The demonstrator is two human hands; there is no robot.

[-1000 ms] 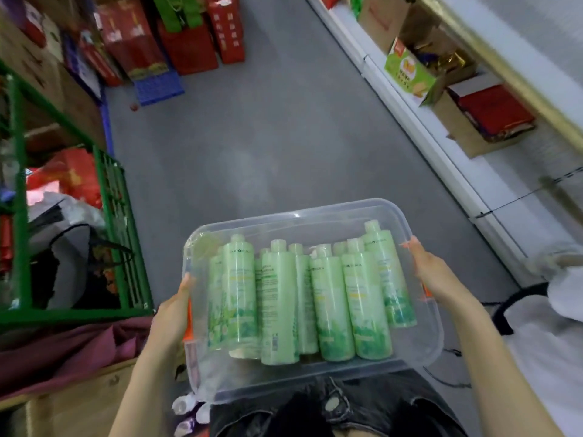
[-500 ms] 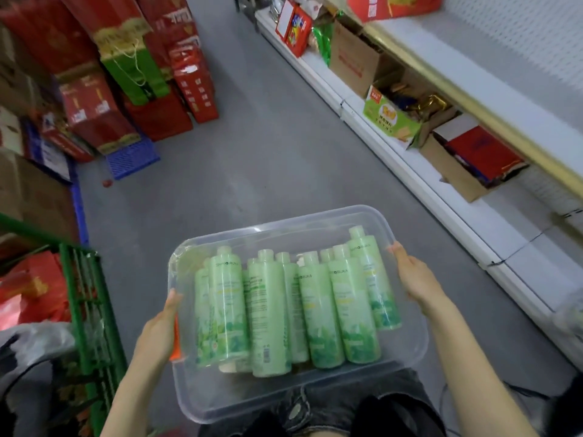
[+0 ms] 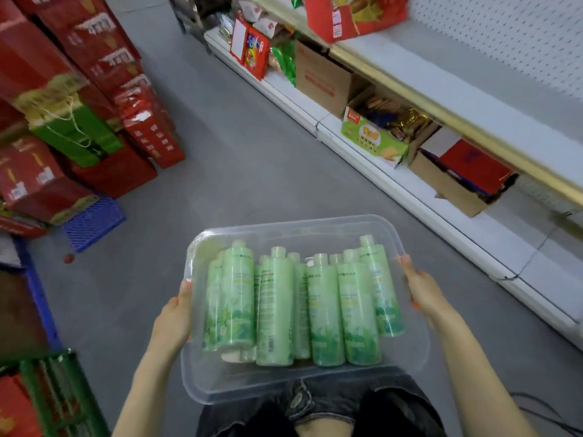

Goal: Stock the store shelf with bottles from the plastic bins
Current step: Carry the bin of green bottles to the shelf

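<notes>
"Head view: what's hidden?"
"I can't read the small print on the bottles [image 3: 274, 310]. They lie in the bin [image 3: 315, 384], some under others, so I can't count them. Both forearms run off the bottom edge."
"Hands?"
"Left hand [image 3: 175, 315] grips the bin's left wall, right hand [image 3: 422, 294] its right wall, thumbs on the rim, fingers underneath out of sight. Bin sits over the aisle, shelf [image 3: 441, 69] to my right."
</notes>
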